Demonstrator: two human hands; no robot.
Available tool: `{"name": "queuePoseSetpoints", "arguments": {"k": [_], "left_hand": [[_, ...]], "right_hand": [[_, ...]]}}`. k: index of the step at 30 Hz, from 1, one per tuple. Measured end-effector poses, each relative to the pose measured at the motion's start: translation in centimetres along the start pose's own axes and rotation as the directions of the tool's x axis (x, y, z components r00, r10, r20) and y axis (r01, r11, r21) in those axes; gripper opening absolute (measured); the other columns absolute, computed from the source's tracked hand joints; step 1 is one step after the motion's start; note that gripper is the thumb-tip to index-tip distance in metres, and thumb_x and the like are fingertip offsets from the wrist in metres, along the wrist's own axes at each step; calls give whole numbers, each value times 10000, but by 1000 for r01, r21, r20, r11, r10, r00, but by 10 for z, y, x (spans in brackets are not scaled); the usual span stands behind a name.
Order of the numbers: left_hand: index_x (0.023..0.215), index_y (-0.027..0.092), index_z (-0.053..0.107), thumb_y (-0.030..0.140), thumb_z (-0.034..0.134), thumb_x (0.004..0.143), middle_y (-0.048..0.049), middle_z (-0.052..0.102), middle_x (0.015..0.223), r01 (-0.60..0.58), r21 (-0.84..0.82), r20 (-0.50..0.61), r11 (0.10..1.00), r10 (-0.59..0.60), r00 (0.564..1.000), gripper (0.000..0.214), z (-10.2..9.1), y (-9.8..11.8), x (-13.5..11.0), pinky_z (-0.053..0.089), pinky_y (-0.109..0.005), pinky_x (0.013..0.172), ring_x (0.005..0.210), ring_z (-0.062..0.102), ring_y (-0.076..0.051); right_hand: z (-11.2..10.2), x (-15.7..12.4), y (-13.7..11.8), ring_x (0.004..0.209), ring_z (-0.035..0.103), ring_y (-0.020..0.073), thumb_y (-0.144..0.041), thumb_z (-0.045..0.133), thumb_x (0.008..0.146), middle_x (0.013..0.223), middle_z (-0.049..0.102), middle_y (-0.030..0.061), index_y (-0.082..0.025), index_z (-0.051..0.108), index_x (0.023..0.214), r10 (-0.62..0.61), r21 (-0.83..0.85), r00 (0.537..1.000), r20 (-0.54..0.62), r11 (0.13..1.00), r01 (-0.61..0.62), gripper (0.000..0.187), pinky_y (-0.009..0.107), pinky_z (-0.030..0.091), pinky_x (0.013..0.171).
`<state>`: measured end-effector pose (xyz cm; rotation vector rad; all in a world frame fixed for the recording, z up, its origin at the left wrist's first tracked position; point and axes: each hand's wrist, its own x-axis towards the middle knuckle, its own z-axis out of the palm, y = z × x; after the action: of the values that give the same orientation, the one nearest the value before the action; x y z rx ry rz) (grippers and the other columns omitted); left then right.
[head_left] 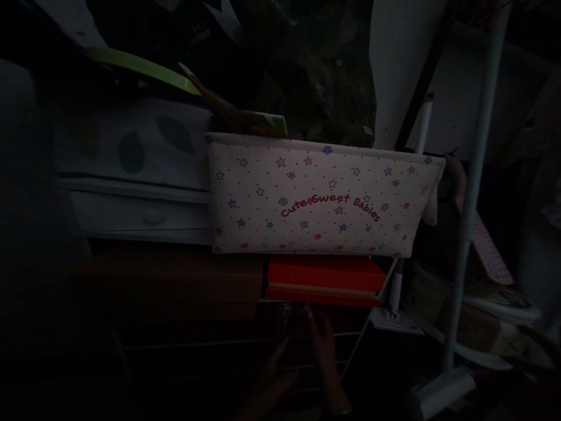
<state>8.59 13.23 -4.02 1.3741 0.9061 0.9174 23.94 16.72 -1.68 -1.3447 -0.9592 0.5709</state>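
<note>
Facing a dim, crowded corner of a room, mostly sinking into shadow. Seeing across the middle a long whitish fabric bin (263,213), showing scattered coloured stars and red lettering reading "Cute Sweet Babies". Making out below it a rack (184,344) with thin pale bars, and to its left a pale drawer unit (118,209) with a round knob. Finding beneath these a brown box (175,280), then a bright red box (324,275) just right of it. Pointing the left hand (277,374) and, slightly higher, the right hand (323,339) upward at the rack. Resting right fingertips against a dark pair of small items (286,313), lying just below the red box, glinting with silvery specks near the top, otherwise blending into black. Not being able to tell either hand's grip in such darkness.
</note>
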Motion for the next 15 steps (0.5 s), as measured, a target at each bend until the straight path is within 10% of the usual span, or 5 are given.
{"name": "queuePoseSetpoints", "arguments": {"k": [6,15], "left_hand": [[1191,112,596,433,594,718,-83,656,923,35,190,-211,981,6,977,572,-23,-3,-7,490,-377,867,901,636,-238],[836,198,688,549,630,676,-37,714,848,75,7,-334,997,-68,940,391,-43,50,-59,486,-310,748,820,637,-203]], "right_hand": [[-12,-7,-7,791,624,252,-448,690,539,785,684,46,-200,627,770,100,86,990,-101,992,-92,345,371,476,776],[-20,-57,-35,584,567,182,-465,712,535,617,639,-3,-209,639,731,218,301,973,77,925,-231,331,303,457,559]]}}
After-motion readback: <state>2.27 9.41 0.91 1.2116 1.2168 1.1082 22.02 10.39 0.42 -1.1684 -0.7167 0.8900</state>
